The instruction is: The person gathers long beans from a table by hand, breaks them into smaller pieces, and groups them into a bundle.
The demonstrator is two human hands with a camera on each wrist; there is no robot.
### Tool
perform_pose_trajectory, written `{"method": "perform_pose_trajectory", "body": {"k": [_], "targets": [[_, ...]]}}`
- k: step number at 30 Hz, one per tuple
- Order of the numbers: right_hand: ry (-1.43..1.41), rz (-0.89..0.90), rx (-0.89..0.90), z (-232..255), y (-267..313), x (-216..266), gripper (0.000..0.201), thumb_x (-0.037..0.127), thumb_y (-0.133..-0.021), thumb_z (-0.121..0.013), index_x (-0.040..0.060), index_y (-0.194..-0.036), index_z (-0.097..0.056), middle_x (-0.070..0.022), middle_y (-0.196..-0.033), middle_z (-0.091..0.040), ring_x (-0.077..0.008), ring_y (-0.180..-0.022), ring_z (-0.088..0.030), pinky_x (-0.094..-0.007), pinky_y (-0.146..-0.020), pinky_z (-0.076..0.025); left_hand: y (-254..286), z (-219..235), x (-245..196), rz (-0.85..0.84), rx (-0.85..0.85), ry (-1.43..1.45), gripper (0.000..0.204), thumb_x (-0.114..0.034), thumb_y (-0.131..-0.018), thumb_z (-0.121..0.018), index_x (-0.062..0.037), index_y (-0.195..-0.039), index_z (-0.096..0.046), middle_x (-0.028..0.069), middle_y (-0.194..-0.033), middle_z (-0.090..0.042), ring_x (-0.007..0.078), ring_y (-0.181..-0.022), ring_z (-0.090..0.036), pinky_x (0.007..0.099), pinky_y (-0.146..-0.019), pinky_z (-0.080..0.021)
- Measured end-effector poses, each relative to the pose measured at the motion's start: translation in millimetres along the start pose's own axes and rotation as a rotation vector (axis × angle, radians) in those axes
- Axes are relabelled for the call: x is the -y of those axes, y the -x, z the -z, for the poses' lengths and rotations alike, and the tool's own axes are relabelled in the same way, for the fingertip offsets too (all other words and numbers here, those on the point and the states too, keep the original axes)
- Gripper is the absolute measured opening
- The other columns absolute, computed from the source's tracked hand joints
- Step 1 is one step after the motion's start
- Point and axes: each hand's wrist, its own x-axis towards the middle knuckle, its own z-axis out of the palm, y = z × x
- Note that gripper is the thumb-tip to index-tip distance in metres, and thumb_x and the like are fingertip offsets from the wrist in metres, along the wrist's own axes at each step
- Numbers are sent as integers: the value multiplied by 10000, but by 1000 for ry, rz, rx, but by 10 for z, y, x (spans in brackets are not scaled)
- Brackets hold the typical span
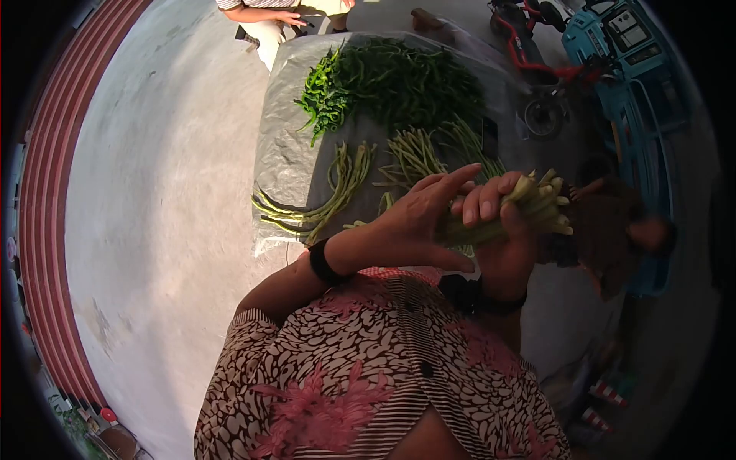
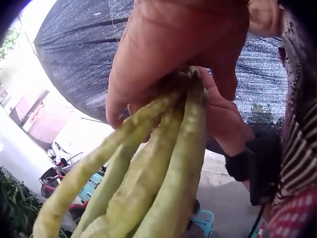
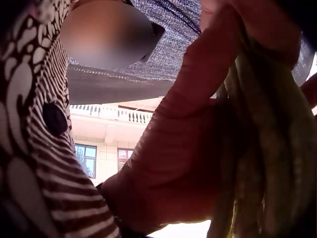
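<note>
In the head view my right hand (image 1: 502,222) grips a bundle of long beans (image 1: 540,201), fingers wrapped round it near the cut-looking ends, which fan out to the right. My left hand (image 1: 422,222) is beside it, thumb and fingers spread and fairly straight on either side of the bundle. Pale green, bumpy beans (image 2: 158,173) hang toward the camera in the left wrist view, below the left hand (image 2: 178,44). From the right wrist, the right hand (image 3: 173,139) appears in shadow against the beans (image 3: 267,144).
A grey plastic sheet (image 1: 287,142) bears a heap of green peppers (image 1: 406,80), loose long beans (image 1: 337,192) and more beans (image 1: 414,153). Another person (image 1: 284,19) sits beyond it. A red scooter (image 1: 537,61) and a blue vehicle (image 1: 636,115) stand at the right.
</note>
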Motion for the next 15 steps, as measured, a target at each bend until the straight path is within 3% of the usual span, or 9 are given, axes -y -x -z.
{"method": "perform_pose_trajectory", "body": {"k": [1,2,4,8,9,10,13,14,15], "targets": [[14,8,11,-4,13,-31,191,198,-902,-617,29,-925,-532,-45,-806,-555,-172,-802,-575,-394,-840,-487,-13,-63,14,7,0,67,1045,-366,-666,-849,-51,-1456,-242,197,-1359,-443,348,-1252,-461,405,-1053,-372],[28,17,21,2,28,-58,181,184,-900,-615,27,-932,-530,-48,-814,-562,-173,-812,-579,-388,-844,-486,7,-115,-3,150,25,326,992,-302,-711,-827,-67,-1464,-226,180,-1299,-503,316,-1161,-546,370,-982,-440],[64,6,8,38,47,-92,173,156,-896,-611,17,-963,-532,-57,-839,-578,-175,-837,-587,-372,-855,-483,36,-207,91,141,-31,380,867,-258,-752,-799,-60,-1431,-298,162,-1226,-553,272,-1099,-583,348,-926,-471],[234,-112,-117,62,65,-109,257,152,-891,-579,-7,-1080,-510,-72,-888,-589,-181,-916,-572,-372,-927,-452,88,-220,121,352,153,499,645,-163,-832,-734,-29,-1368,-400,112,-1174,-586,196,-1082,-581,326,-918,-472],[298,-150,-157,56,63,-111,294,165,-891,-566,-11,-1115,-496,-73,-895,-584,-183,-940,-561,-380,-956,-439,116,-231,103,399,134,600,558,-171,-851,-713,-25,-1315,-440,96,-1105,-600,171,-1015,-590,306,-866,-481],[255,-147,-122,172,54,-136,360,135,-908,-589,-26,-1217,-500,-100,-1032,-620,-173,-996,-589,-326,-915,-457,159,-256,72,446,114,701,473,-178,-870,-692,-20,-1262,-480,80,-1037,-615,146,-949,-600,287,-813,-490],[113,-216,-208,336,-25,-239,431,209,-942,-562,-26,-1288,-458,-112,-1173,-578,-178,-1089,-564,-324,-953,-440,176,-128,56,673,32,830,307,-203,-905,-644,-18,-1134,-555,40,-910,-627,95,-789,-600,242,-683,-491],[136,-285,-114,463,-33,-265,463,278,-986,-492,-26,-1329,-426,-118,-1268,-529,-179,-1150,-537,-326,-980,-429,180,-77,56,766,3,843,271,-211,-914,-630,-19,-1096,-573,27,-881,-626,82,-742,-596,229,-644,-488],[149,-319,-151,493,-27,-320,458,284,-995,-475,-26,-1328,-427,-118,-1259,-535,-180,-1142,-542,-324,-976,-433,184,-67,59,756,-30,854,249,-212,-918,-620,-25,-1078,-582,23,-863,-625,83,-713,-591,230,-621,-484]]}}
